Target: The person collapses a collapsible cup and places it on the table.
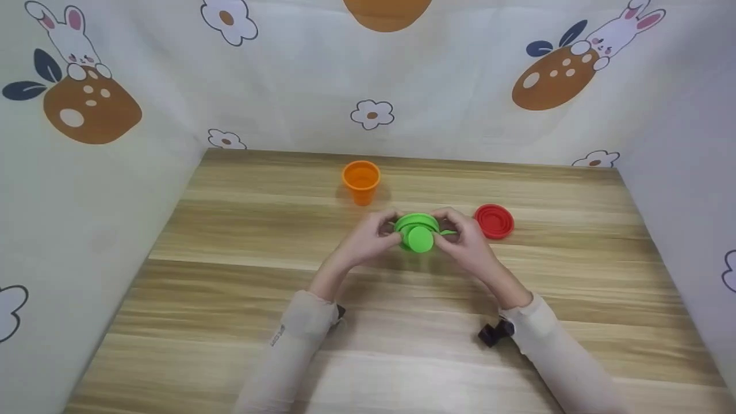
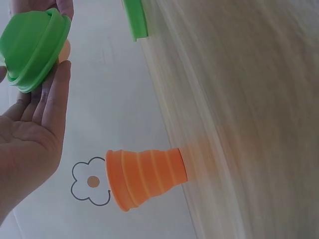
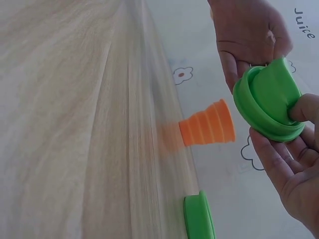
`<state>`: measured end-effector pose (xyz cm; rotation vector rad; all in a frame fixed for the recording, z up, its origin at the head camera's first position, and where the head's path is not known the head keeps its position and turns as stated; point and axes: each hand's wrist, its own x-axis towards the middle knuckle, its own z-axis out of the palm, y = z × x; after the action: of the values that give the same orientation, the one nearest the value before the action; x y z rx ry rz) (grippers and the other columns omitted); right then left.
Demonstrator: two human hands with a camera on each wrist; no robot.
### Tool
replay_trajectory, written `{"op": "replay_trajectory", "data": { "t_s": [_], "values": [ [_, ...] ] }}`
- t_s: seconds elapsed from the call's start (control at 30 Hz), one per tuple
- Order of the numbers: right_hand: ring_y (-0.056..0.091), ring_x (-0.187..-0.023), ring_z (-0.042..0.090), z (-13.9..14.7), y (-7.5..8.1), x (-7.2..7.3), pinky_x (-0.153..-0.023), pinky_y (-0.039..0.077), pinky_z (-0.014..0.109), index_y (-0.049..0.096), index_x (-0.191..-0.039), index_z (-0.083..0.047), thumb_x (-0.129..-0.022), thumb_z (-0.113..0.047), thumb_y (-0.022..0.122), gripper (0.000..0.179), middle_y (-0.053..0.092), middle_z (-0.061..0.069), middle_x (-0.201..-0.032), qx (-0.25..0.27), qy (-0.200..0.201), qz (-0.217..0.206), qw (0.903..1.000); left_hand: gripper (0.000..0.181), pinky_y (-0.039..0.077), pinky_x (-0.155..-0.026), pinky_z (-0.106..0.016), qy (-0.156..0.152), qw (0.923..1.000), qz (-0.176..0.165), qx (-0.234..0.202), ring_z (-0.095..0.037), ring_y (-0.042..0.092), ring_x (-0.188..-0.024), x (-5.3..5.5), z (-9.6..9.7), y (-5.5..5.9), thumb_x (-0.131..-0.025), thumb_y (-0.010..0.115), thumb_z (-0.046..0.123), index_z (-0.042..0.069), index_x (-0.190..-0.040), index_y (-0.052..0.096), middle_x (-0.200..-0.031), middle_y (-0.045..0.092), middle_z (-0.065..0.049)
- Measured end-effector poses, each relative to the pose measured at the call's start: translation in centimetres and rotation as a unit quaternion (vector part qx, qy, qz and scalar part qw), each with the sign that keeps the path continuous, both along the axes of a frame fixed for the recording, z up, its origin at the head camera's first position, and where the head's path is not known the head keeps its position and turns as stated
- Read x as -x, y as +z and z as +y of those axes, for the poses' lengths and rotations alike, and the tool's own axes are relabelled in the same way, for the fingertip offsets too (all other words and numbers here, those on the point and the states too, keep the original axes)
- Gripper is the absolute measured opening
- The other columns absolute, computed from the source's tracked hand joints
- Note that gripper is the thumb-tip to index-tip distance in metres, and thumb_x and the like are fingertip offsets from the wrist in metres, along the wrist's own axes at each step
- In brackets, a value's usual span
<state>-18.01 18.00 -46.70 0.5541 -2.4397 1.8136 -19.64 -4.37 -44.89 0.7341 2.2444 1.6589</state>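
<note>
A partly folded green collapsible cup is held up over the table between both hands, its round flat end towards the head camera. My left hand grips its left side with thumb and fingers. On the opposite side, my right hand pinches its rim, the thumb pressing on the green wall in the right wrist view. Behind and to the left of the hands an orange collapsible cup stands upright and unfolded. A flat red collapsible cup lies to the right of the right hand.
The wooden table is bounded by a printed cloth backdrop at the back and sides. Low on the table, a short green piece shows in the right wrist view. Black wrist devices sit at the sleeves.
</note>
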Motion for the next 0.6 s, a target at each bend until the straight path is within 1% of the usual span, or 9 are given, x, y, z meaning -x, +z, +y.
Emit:
{"op": "replay_trajectory", "data": {
  "t_s": [0.17, 0.23, 0.37, 0.6],
  "values": [
    [0.067, -0.094, 0.009, -0.11, 0.01, 0.06, -0.078, 0.059, 0.017, 0.061, -0.114, 0.011, -0.085, 0.013, 0.061, 0.029, 0.067, 0.025, -0.109, 0.0, -0.001, 0.004, 1.0, 0.029, 0.057, -0.083, -0.024, 0.013, 0.9999, -0.008, -0.002, -0.027, 0.069, -0.099, 0.08, 0.06, -0.14, -0.083, 0.057, 0.002, -0.007, -0.111, 0.061, -0.113, 0.066, -0.022],
    [0.067, -0.094, 0.011, -0.14, 0.01, 0.07, -0.078, 0.059, 0.017, 0.061, -0.115, 0.011, -0.086, 0.012, 0.061, 0.029, 0.067, 0.025, -0.109, 0.001, -0.001, 0.002, 1.0, 0.028, 0.057, -0.081, -0.023, 0.017, 0.9998, -0.009, -0.004, -0.025, 0.069, -0.098, 0.1, 0.1, -0.18, -0.083, 0.058, 0.001, -0.006, -0.11, 0.06, -0.114, 0.065, -0.022],
    [0.067, -0.094, 0.011, -0.18, -0.01, 0.12, -0.079, 0.059, 0.017, 0.061, -0.116, 0.012, -0.088, 0.01, 0.061, 0.029, 0.067, 0.023, -0.11, 0.01, -0.005, -0.006, 0.9999, 0.026, 0.058, -0.077, -0.023, 0.023, 0.9996, -0.014, -0.006, -0.023, 0.07, -0.096, 0.17, 0.19, -0.33, -0.085, 0.059, 0.001, -0.005, -0.11, 0.059, -0.117, 0.064, -0.021],
    [0.067, -0.089, 0.003, -0.19, 0.07, 0.18, -0.077, 0.058, 0.016, 0.061, -0.117, 0.012, -0.088, 0.011, 0.06, 0.028, 0.066, 0.023, -0.111, 0.021, -0.01, -0.017, 0.9996, 0.025, 0.059, -0.08, -0.025, 0.029, 0.9995, -0.005, 0.011, -0.025, 0.07, -0.096, 0.1, 0.25, -0.22, -0.09, 0.059, 0.001, -0.004, -0.114, 0.06, -0.121, 0.063, -0.021]
  ]
}}
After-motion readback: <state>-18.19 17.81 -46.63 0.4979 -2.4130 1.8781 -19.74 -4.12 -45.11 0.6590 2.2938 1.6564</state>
